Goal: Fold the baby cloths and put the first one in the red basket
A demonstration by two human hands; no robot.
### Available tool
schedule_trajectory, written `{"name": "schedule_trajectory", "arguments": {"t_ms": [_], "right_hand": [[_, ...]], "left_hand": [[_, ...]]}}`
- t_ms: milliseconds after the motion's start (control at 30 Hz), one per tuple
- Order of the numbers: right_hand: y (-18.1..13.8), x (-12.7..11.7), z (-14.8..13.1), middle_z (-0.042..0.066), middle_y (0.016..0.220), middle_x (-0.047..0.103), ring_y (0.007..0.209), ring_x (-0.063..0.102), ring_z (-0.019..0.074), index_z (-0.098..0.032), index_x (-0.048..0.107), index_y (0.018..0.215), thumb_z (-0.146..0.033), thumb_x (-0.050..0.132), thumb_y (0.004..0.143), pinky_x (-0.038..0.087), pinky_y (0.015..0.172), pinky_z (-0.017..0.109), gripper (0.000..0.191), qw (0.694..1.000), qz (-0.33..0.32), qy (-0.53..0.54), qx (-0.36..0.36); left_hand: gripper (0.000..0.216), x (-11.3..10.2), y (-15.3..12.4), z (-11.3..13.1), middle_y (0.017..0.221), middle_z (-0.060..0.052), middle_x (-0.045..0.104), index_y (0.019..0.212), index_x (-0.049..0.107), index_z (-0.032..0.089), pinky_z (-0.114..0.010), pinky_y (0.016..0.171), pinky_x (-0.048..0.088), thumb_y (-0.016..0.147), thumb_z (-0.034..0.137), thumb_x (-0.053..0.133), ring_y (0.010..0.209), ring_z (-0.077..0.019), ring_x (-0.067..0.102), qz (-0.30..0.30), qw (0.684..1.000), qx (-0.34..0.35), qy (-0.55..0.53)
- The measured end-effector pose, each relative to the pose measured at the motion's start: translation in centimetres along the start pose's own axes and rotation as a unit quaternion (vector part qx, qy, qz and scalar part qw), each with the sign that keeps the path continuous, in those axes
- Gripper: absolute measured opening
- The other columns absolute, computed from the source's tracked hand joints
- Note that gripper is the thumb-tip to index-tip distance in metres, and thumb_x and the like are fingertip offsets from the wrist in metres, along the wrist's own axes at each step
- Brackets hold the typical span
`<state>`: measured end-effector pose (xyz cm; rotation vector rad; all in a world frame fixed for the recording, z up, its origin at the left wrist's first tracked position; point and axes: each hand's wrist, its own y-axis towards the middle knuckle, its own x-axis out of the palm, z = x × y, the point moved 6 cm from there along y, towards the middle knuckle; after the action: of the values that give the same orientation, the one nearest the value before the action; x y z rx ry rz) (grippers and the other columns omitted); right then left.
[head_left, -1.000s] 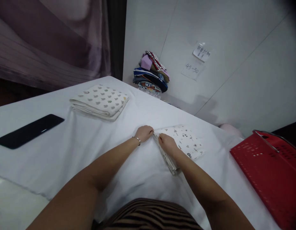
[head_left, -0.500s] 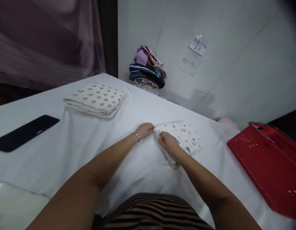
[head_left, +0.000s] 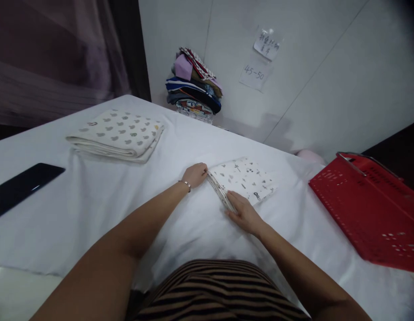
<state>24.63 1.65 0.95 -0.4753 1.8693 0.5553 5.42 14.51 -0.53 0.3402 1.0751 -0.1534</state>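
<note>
A folded white cloth (head_left: 245, 176) with small dark prints lies on the white-covered table, its layered edge facing me. My left hand (head_left: 195, 174), with a bracelet at the wrist, pinches the far left corner of that edge. At the near corner my right hand (head_left: 242, 211) is closed around the layers, thumb below and fingers on top. Further left lies a second folded cloth (head_left: 122, 133), cream with grey leaf-like prints; neither hand touches it.
A red basket (head_left: 364, 209) with a metal handle stands at the right. On the left is a black phone-like slab (head_left: 22, 185). A pile of folded clothes (head_left: 195, 87) rises beyond the table's far edge, by a wall with two paper notes (head_left: 266, 44).
My right hand has slid from the middle of the layered edge to its near corner and now grips there. My left hand keeps its corner. The view has shifted somewhat.
</note>
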Motion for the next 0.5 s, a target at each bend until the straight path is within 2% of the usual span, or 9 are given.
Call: {"name": "schedule_trajectory", "arguments": {"t_ms": [100,167,300,400,500], "right_hand": [[-1.3,0.5,-0.1,0.013,0.139,0.041,0.131,0.031,0.0251,-0.017,0.035,0.137,-0.029,0.048,0.085,0.027,0.106,0.048,0.056,0.999,0.015,-0.037,0.014],[-1.9,0.9,-0.2,0.013,0.14,0.04,0.132,0.029,0.0251,-0.017,0.034,0.138,-0.027,0.047,0.085,0.024,0.107,0.049,0.055,0.999,0.017,-0.04,0.015],[-2.1,0.3,0.2,0.012,0.135,0.046,0.127,0.038,0.0236,-0.019,0.037,0.136,-0.033,0.045,0.087,0.029,0.105,0.046,0.052,0.997,0.053,0.03,0.052],[-1.7,-1.0,1.0,0.009,0.12,0.058,0.113,0.05,0.0205,-0.022,0.053,0.121,-0.033,0.041,0.089,0.038,0.097,0.038,0.036,0.986,0.101,0.086,0.097],[-0.9,-1.7,1.4,0.006,0.098,0.064,0.097,0.055,0.0183,-0.022,0.063,0.099,-0.029,0.042,0.088,0.041,0.089,0.033,0.024,0.984,0.097,0.09,0.12]], "left_hand": [[0.021,-0.4,-0.3,0.6,0.102,-0.004,0.061,0.096,0.058,0.02,-0.03,0.08,0.044,0.08,0.02,0.046,0.097,-0.0189,0.053,0.014,1.0,0.02,-0.012],[0.028,-0.8,-0.6,1.7,0.109,-0.004,0.06,0.103,0.058,0.02,-0.031,0.088,0.042,0.079,0.017,0.045,0.103,-0.0189,0.051,0.025,0.997,0.066,-0.025],[0.028,-1.1,-1.7,4.9,0.11,-0.004,0.061,0.103,0.061,0.021,-0.033,0.093,0.038,0.082,0.016,0.043,0.107,-0.0181,0.049,0.008,0.985,0.171,-0.029],[0.025,-1.1,-2.6,6.9,0.105,-0.003,0.063,0.097,0.064,0.024,-0.036,0.092,0.035,0.086,0.022,0.042,0.107,-0.0182,0.048,-0.029,0.976,0.214,-0.017],[0.023,-0.8,-3.3,8.3,0.1,-0.003,0.064,0.091,0.066,0.025,-0.036,0.09,0.033,0.088,0.026,0.043,0.103,-0.0181,0.049,-0.067,0.968,0.241,-0.002]]}}
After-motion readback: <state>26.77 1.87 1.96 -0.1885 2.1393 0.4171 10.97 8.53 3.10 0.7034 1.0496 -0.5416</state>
